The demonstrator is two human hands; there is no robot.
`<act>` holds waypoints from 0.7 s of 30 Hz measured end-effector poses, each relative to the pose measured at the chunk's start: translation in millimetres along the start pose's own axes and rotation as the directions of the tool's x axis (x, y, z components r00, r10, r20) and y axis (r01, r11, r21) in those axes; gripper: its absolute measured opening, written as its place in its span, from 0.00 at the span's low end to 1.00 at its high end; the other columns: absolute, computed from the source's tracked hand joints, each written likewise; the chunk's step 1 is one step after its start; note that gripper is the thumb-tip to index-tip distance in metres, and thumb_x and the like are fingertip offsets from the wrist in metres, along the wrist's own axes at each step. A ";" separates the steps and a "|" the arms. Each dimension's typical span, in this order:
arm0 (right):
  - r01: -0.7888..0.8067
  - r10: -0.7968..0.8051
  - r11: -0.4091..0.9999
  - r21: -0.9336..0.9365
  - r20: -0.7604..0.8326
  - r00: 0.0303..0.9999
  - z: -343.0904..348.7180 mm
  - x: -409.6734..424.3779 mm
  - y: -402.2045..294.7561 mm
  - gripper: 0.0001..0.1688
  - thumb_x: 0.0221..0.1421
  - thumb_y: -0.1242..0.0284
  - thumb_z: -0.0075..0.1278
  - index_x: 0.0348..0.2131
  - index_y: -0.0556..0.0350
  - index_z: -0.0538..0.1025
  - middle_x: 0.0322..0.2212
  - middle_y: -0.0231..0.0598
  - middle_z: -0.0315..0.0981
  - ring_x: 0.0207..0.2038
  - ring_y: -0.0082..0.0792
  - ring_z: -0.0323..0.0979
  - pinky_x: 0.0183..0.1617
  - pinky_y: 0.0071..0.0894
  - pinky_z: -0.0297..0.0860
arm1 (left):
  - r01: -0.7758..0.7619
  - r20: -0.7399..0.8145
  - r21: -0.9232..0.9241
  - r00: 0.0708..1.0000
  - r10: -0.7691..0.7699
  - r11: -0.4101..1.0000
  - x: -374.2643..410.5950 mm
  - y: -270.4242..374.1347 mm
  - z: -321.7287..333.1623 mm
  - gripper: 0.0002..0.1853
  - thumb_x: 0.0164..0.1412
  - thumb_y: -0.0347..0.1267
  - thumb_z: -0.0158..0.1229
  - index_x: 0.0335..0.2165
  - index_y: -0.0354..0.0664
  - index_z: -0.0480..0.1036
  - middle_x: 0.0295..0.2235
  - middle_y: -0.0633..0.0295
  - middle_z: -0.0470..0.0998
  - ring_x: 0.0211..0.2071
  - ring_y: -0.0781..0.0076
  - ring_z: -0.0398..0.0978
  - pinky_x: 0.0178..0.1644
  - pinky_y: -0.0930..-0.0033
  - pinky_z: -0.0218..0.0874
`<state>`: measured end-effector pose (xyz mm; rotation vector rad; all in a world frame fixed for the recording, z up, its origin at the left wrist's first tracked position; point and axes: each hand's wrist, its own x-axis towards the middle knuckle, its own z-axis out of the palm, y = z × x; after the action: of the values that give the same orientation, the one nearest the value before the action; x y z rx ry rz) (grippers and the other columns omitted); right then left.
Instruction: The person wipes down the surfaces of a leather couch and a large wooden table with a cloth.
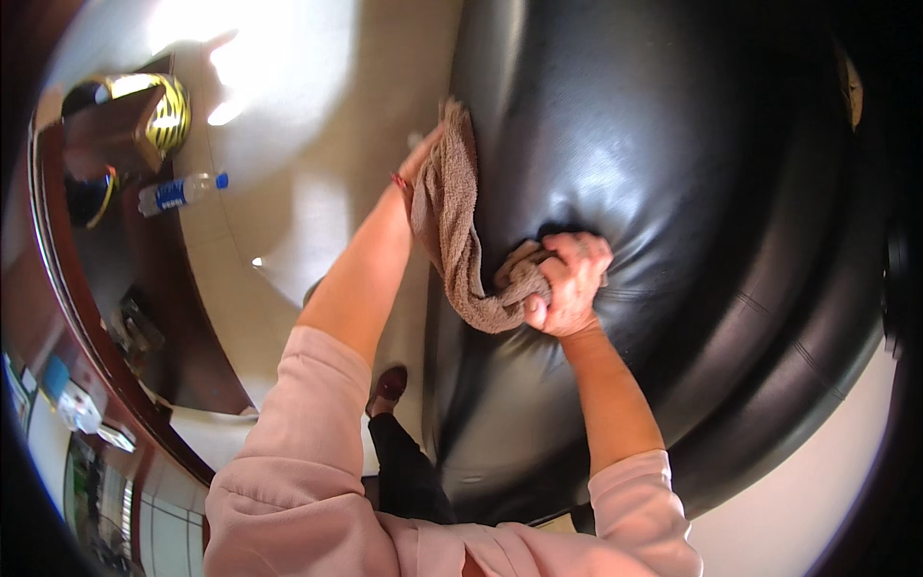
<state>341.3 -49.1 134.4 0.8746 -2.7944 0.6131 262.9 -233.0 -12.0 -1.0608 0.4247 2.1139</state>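
Observation:
A brown terry towel (458, 216) stretches between my two hands. My right hand (573, 281) grips a bunched end of it and presses down into the seat of a black leather-look sofa (613, 108), which creases around the knuckles. At the sofa's front edge, my left hand (425, 151) is by the towel's other end. The cloth covers most of its fingers, so its hold on the towel is hidden. A red band circles the left wrist.
Left of the sofa runs a pale, shiny floor (288, 238). Beyond it stands a dark wooden desk (209, 346), with a plastic bottle with a blue cap (180, 193) and a yellow-and-black striped object (169, 115) near it. My shoe (389, 384) is beside the sofa's base.

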 end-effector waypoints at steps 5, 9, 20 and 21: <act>-0.019 0.016 0.996 0.087 0.034 0.999 -1.8 1.3 2.2 0.21 0.43 0.56 0.47 0.34 0.50 0.68 0.41 0.39 0.66 0.41 0.46 0.62 0.44 0.49 0.58 | -0.247 0.130 0.269 0.967 0.219 0.931 49.0 54.1 17.8 0.31 0.59 0.52 0.44 0.50 0.39 0.67 0.43 0.53 0.74 0.43 0.62 0.72 0.47 0.63 0.63; -0.025 0.025 0.996 0.083 0.003 1.000 -1.5 1.4 4.9 0.20 0.47 0.55 0.44 0.33 0.52 0.68 0.39 0.42 0.67 0.39 0.46 0.63 0.42 0.49 0.58 | -0.600 0.470 0.602 0.800 0.373 0.527 41.8 -17.2 -30.7 0.27 0.62 0.40 0.39 0.55 0.37 0.60 0.55 0.53 0.61 0.56 0.61 0.56 0.59 0.66 0.49; -0.079 0.062 0.979 0.189 0.095 0.994 -2.2 2.4 3.6 0.22 0.33 0.60 0.52 0.32 0.48 0.68 0.40 0.37 0.66 0.38 0.43 0.64 0.41 0.45 0.58 | 0.037 -0.197 0.384 0.979 0.043 0.923 -55.8 -93.0 -64.9 0.17 0.61 0.35 0.46 0.43 0.37 0.71 0.42 0.58 0.75 0.41 0.66 0.72 0.46 0.69 0.63; -0.081 0.062 0.980 0.182 0.105 0.993 -0.4 0.6 3.0 0.21 0.34 0.60 0.52 0.32 0.48 0.68 0.40 0.37 0.66 0.38 0.43 0.64 0.41 0.45 0.57 | 0.110 -0.225 0.310 0.973 -0.039 0.944 -54.0 -90.4 -64.1 0.17 0.61 0.36 0.46 0.43 0.37 0.71 0.42 0.58 0.75 0.41 0.65 0.72 0.46 0.69 0.63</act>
<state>339.1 -47.0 133.9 0.8620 -2.9034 0.8785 386.0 -232.2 -5.6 -1.0964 0.7934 1.7901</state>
